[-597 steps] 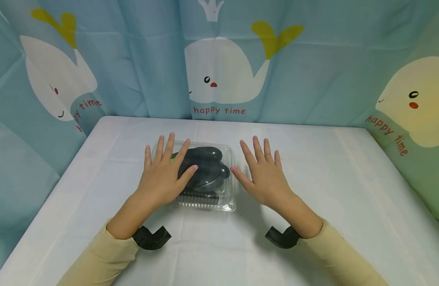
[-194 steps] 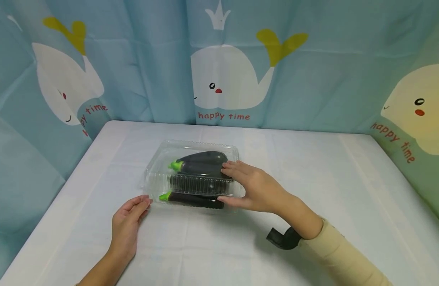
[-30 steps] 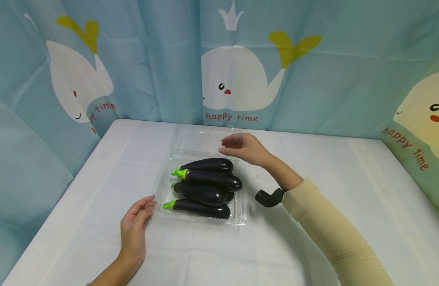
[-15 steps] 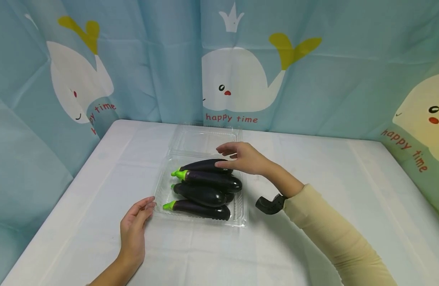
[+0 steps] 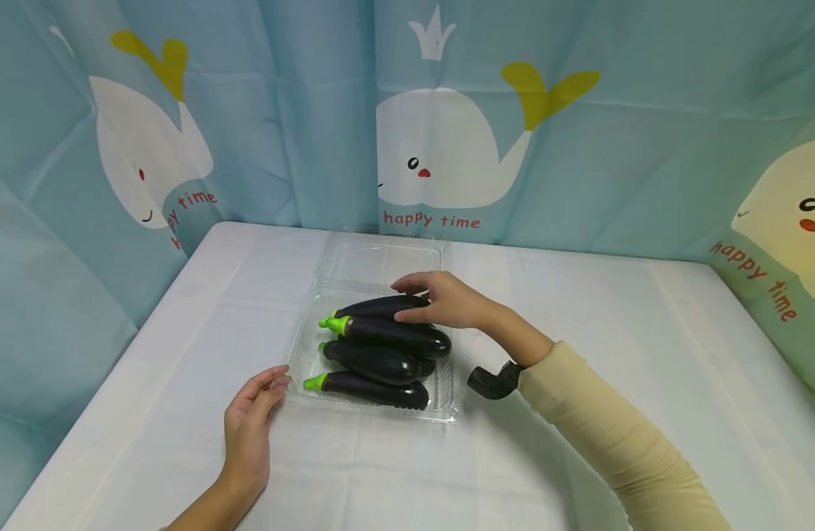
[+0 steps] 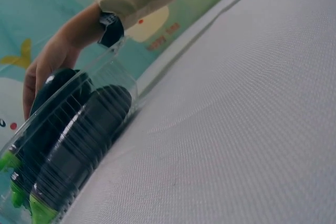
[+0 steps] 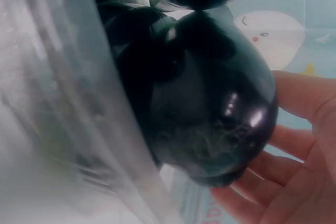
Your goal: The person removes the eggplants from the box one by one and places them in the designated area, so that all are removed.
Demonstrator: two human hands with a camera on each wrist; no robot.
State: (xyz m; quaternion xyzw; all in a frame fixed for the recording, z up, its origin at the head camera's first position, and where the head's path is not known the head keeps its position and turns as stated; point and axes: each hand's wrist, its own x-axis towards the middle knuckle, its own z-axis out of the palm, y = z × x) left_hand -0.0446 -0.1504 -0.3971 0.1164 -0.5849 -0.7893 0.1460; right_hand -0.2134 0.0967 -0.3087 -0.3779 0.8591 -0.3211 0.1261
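Several dark purple eggplants (image 5: 374, 361) with green stems lie in a clear plastic container (image 5: 440, 414), its lid (image 5: 380, 254) folded back behind it. My right hand (image 5: 447, 299) grips the rear eggplant (image 5: 374, 305) near its rounded end, thumb in front and fingers behind. In the right wrist view, the thumb and fingers (image 7: 283, 182) curve around a glossy eggplant end (image 7: 226, 114). At the container's front left corner, my left hand (image 5: 251, 413) holds the rim between thumb and fingertips. The left wrist view shows eggplants (image 6: 84, 145) through the ribbed wall; the left hand is out of that view.
A white cloth covers the table (image 5: 580, 332). Behind it hangs a blue curtain (image 5: 301, 133) printed with whales. A black wrist mount (image 5: 495, 381) juts from my right wrist, close to the container's right side.
The container, closed at first, now has its lid folded back. Over the last second my right hand has come down from beside the lid onto the rear eggplant. My left hand stays at the corner.
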